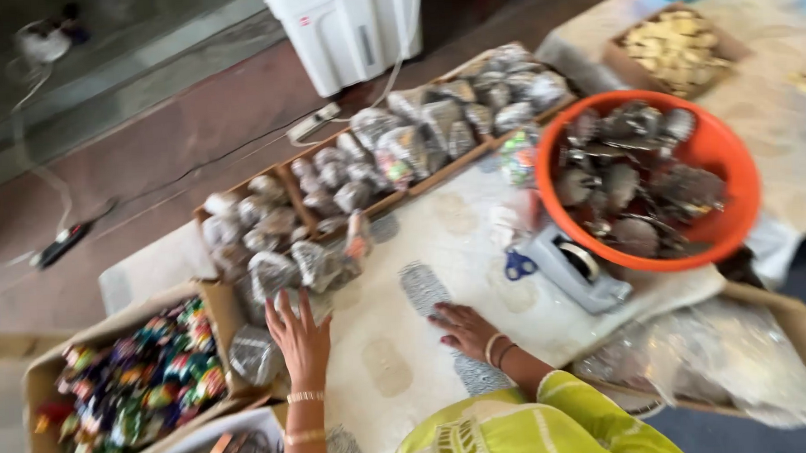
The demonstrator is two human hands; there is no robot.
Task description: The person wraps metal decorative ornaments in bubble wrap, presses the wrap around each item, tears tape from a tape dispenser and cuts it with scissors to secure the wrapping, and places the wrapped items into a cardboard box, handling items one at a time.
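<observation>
Hands flat; silver packet just left (touching).

Your left hand wears gold bangles; your right hand has dark red nails, and your sleeve is yellow-green with a pale cut pattern. The cloth under them is cream with grey patterned patches. The packets in the brown trays look silvery grey. The tub is bright orange. The box beside your left hand is tan, its trinkets red, green, blue and yellow. The tape dispenser is pale grey-blue.
</observation>
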